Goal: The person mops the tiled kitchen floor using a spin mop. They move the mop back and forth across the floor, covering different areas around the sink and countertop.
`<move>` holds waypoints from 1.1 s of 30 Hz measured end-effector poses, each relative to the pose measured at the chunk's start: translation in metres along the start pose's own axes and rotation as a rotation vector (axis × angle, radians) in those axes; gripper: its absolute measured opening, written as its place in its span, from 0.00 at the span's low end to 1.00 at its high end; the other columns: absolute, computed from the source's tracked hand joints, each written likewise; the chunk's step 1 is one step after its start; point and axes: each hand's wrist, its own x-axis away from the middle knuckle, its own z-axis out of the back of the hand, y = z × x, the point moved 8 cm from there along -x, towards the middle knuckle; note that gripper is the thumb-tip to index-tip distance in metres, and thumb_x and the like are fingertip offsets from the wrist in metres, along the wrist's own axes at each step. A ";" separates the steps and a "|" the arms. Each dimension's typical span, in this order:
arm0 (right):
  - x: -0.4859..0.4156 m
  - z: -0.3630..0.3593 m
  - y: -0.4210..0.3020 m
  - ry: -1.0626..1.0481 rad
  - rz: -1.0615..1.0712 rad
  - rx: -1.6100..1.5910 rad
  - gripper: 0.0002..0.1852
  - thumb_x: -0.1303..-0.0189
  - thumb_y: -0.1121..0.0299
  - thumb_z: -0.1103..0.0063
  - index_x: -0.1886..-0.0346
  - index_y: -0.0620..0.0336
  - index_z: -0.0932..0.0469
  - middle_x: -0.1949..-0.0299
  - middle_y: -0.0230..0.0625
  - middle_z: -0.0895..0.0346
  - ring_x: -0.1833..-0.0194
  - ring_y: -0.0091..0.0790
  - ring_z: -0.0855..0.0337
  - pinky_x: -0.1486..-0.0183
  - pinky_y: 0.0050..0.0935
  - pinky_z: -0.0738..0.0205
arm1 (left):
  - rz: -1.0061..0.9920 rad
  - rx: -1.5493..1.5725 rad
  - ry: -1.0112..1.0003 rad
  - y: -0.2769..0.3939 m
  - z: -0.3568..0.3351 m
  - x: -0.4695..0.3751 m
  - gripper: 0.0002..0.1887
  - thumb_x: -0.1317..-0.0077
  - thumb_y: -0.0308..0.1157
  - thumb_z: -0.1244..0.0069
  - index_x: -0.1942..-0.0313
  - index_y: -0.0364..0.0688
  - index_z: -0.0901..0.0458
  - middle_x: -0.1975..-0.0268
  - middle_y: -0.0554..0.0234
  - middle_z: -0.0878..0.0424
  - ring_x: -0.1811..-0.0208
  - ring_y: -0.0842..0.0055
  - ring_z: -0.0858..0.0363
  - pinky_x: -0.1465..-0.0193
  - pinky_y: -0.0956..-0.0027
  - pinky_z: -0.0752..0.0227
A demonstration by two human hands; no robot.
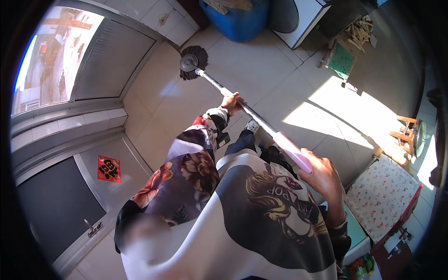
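A spin mop with a metal-and-pink handle (259, 120) slants across the view in front of my body. My left hand (231, 103) grips the shaft about midway down. Around the pink end of the handle, nearest me, my right hand (323, 171) is closed. At the far end the dark grey mop head (193, 62) rests on the tiled floor (224, 70), its strands spread around a round grey disc. It lies close to the corner of a tiled wall, near the grey metal door panel.
A blue plastic barrel (236, 21) stands beyond the mop head. To the right are a small stool with a green seat (341, 60), a folding wooden stool (404, 134) and a table with a flowered cover (383, 197). A metal-framed door (63, 203) bounds the left.
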 end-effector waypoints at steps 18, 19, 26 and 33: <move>0.191 0.189 0.136 0.224 -0.492 0.581 0.25 0.62 0.84 0.43 0.54 0.59 0.29 0.59 0.43 0.27 0.55 0.45 0.26 0.54 0.36 0.34 | 0.578 0.109 -0.336 -0.232 -0.255 0.113 0.07 0.34 0.30 0.65 0.66 0.36 0.36 0.69 0.55 0.28 0.62 0.67 0.24 0.53 0.55 0.26; 0.197 0.202 0.134 0.278 -0.476 0.685 0.24 0.63 0.84 0.43 0.56 0.59 0.29 0.60 0.42 0.27 0.56 0.43 0.26 0.55 0.35 0.34 | 0.577 0.109 -0.321 -0.239 -0.268 0.118 0.07 0.34 0.30 0.64 0.66 0.36 0.36 0.70 0.57 0.29 0.63 0.68 0.24 0.55 0.55 0.25; 0.191 0.248 0.142 0.454 -0.490 1.016 0.18 0.66 0.82 0.40 0.66 0.62 0.30 0.64 0.39 0.26 0.63 0.41 0.26 0.59 0.33 0.36 | 0.502 0.426 -0.368 -0.230 -0.300 0.116 0.07 0.35 0.28 0.63 0.71 0.37 0.34 0.74 0.66 0.33 0.73 0.77 0.32 0.61 0.63 0.26; 0.102 0.191 0.087 0.724 -0.196 0.988 0.14 0.62 0.70 0.34 0.70 0.60 0.27 0.71 0.42 0.26 0.65 0.40 0.24 0.55 0.40 0.35 | 0.389 0.305 -0.204 -0.160 -0.211 0.065 0.09 0.36 0.30 0.61 0.76 0.43 0.36 0.83 0.72 0.40 0.82 0.79 0.38 0.69 0.66 0.28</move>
